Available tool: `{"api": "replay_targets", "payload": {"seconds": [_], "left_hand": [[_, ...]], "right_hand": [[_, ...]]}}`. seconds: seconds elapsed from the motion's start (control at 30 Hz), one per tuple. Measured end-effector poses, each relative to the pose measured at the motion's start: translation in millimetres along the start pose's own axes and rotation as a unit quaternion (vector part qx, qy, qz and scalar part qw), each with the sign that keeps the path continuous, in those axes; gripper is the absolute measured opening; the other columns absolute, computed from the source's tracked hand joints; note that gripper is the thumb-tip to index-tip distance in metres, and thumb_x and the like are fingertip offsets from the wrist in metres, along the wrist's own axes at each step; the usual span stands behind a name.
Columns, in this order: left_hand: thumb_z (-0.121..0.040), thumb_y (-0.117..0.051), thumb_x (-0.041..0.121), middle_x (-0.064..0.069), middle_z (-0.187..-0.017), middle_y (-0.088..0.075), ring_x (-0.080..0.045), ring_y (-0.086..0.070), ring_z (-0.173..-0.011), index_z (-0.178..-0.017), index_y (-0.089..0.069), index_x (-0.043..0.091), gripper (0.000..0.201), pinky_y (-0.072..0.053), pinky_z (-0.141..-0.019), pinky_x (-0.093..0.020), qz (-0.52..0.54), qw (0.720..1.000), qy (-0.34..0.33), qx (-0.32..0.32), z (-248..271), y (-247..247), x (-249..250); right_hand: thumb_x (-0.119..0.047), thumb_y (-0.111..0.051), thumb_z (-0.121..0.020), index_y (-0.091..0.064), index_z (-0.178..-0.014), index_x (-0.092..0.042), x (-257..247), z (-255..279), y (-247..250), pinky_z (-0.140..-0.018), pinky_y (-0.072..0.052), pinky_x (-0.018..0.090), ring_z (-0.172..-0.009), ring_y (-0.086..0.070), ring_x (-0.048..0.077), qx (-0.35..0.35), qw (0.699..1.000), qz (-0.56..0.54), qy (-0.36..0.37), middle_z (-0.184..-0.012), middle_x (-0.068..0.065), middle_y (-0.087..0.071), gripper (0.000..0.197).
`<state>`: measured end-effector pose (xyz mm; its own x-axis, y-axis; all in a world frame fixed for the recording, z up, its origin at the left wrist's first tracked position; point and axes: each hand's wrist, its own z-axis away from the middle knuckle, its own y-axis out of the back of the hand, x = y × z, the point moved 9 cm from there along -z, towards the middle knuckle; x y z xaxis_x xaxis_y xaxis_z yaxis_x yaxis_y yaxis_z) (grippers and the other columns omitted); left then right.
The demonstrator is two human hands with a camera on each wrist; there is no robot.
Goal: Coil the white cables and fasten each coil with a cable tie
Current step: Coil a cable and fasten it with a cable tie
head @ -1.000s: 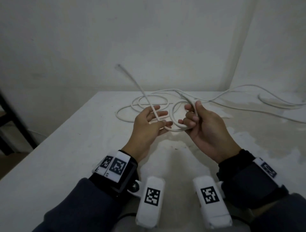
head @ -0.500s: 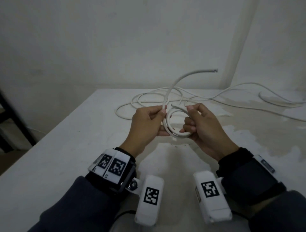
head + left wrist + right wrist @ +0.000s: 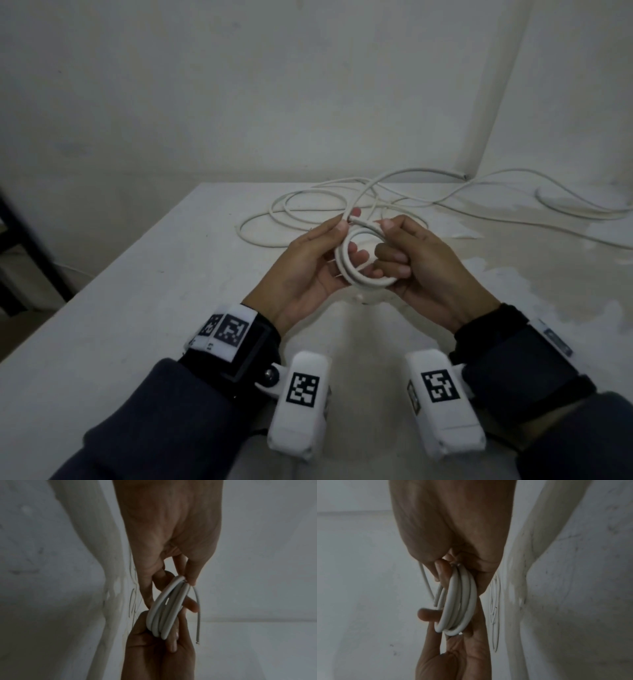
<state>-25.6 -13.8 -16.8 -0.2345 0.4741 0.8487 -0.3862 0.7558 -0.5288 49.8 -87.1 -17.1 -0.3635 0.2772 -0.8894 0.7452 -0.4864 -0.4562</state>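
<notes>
A small coil of white cable (image 3: 363, 282) hangs above the table between both hands. My left hand (image 3: 346, 240) pinches its upper left side with the thumb on top. My right hand (image 3: 386, 238) grips the right side, with fingers curled through the loops. The cable's free tail (image 3: 411, 171) arcs up and right from the left thumb to a cut end. The left wrist view shows the coil (image 3: 164, 608) edge-on as several turns under the left hand (image 3: 171, 592). In the right wrist view, the coil (image 3: 458, 601) sits in the right hand (image 3: 453, 574). No cable tie shows.
Loose white cable (image 3: 291, 205) lies in wide loops on the white table (image 3: 137, 308) behind the hands. More cable (image 3: 565, 209) trails off to the right. Walls stand close behind and on the right. The table's left edge drops beside a dark frame (image 3: 20, 246).
The free tail swung from upper left over to the right and dropped lower. Another turn was laid onto the coil, and the hands closed in around it.
</notes>
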Motion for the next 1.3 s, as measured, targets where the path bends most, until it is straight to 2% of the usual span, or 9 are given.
{"api": "replay_targets", "payload": {"seconds": [0.07,0.2,0.43,0.63,0.8,0.93,1.1,1.2,1.3], "left_hand": [[-0.096,-0.050,0.013,-0.002,-0.064,-0.057,-0.008,-0.056,-0.050,-0.117,-0.063,0.021,0.026,-0.056,-0.062,-0.028,0.011,1.000,-0.005,0.016,-3,5,0],[-0.096,-0.050,0.009,-0.002,-0.058,-0.057,-0.006,-0.047,-0.037,-0.097,-0.056,0.019,0.012,-0.052,-0.054,-0.021,0.048,0.998,-0.023,0.043,-4,8,3],[-0.095,-0.053,0.008,-0.005,-0.062,-0.052,-0.008,-0.040,-0.035,-0.090,-0.062,0.010,0.010,-0.048,-0.045,-0.021,-0.026,0.996,-0.051,0.066,-4,10,7],[-0.091,-0.055,0.019,-0.004,-0.063,-0.045,-0.010,-0.031,-0.034,-0.097,-0.049,0.013,0.010,-0.036,-0.041,-0.020,-0.053,0.996,-0.016,0.063,-3,7,3],[-0.093,-0.061,0.020,-0.003,-0.064,-0.046,-0.009,-0.027,-0.037,-0.083,-0.045,0.015,0.019,-0.034,-0.038,-0.019,-0.147,0.985,-0.035,0.088,-3,12,3],[-0.095,-0.057,0.016,0.004,-0.055,-0.040,-0.007,-0.030,-0.037,-0.080,-0.042,0.015,0.021,-0.031,-0.036,-0.017,-0.115,0.987,-0.033,0.105,-3,16,5],[-0.097,-0.053,0.017,0.003,-0.051,-0.035,-0.006,-0.030,-0.030,-0.078,-0.040,0.015,0.023,-0.033,-0.035,-0.015,-0.026,0.989,-0.020,0.147,-5,33,4],[-0.099,-0.049,0.018,0.004,-0.047,-0.033,-0.006,-0.029,-0.028,-0.075,-0.041,0.013,0.026,-0.032,-0.033,-0.013,0.017,0.988,-0.022,0.154,-6,35,2],[-0.100,-0.047,0.021,0.005,-0.045,-0.032,-0.005,-0.029,-0.030,-0.068,-0.040,0.013,0.033,-0.030,-0.033,-0.014,0.050,0.987,-0.027,0.152,-8,36,3]], "right_hand": [[-0.017,-0.047,-0.097,-0.044,-0.074,-0.017,1,1,-4,-0.050,-0.041,0.023,-0.039,-0.027,0.006,-0.011,1.000,-0.008,-0.003,-0.050,-0.005,-0.028,0.023],[-0.016,-0.046,-0.099,-0.043,-0.075,-0.018,5,-1,-8,-0.051,-0.044,0.023,-0.039,-0.028,0.006,-0.010,1.000,-0.009,-0.006,-0.050,-0.005,-0.029,0.025],[-0.015,-0.047,-0.098,-0.043,-0.077,-0.018,5,-2,-4,-0.048,-0.044,0.023,-0.037,-0.027,0.006,0.010,1.000,0.005,0.002,-0.048,-0.005,-0.030,0.022],[-0.013,-0.051,-0.097,-0.047,-0.083,-0.016,9,-2,-3,-0.048,-0.044,0.024,-0.037,-0.027,0.007,0.021,0.999,0.032,0.004,-0.047,-0.006,-0.032,0.015],[-0.013,-0.052,-0.097,-0.048,-0.084,-0.015,12,0,-6,-0.046,-0.043,0.023,-0.037,-0.026,0.007,0.013,0.999,0.042,-0.005,-0.047,-0.005,-0.031,0.013],[-0.017,-0.049,-0.098,-0.050,-0.102,-0.013,17,0,-10,-0.052,-0.047,0.025,-0.041,-0.039,0.009,-0.005,1.000,-0.011,-0.022,-0.054,0.000,-0.042,0.006],[-0.022,-0.046,-0.096,-0.051,-0.116,-0.035,14,5,-27,-0.071,-0.053,0.037,-0.068,-0.062,0.024,-0.082,0.981,-0.167,-0.047,-0.090,0.021,-0.063,0.025],[-0.025,-0.052,-0.085,-0.050,-0.123,-0.023,8,10,-32,-0.086,-0.053,0.042,-0.099,-0.059,0.035,-0.128,0.969,-0.207,-0.044,-0.107,0.030,-0.062,0.039],[-0.035,-0.065,-0.070,-0.049,-0.133,-0.011,7,14,-34,-0.113,-0.029,0.047,-0.132,-0.035,0.041,-0.171,0.955,-0.238,-0.046,-0.125,0.034,-0.053,0.070]]}}
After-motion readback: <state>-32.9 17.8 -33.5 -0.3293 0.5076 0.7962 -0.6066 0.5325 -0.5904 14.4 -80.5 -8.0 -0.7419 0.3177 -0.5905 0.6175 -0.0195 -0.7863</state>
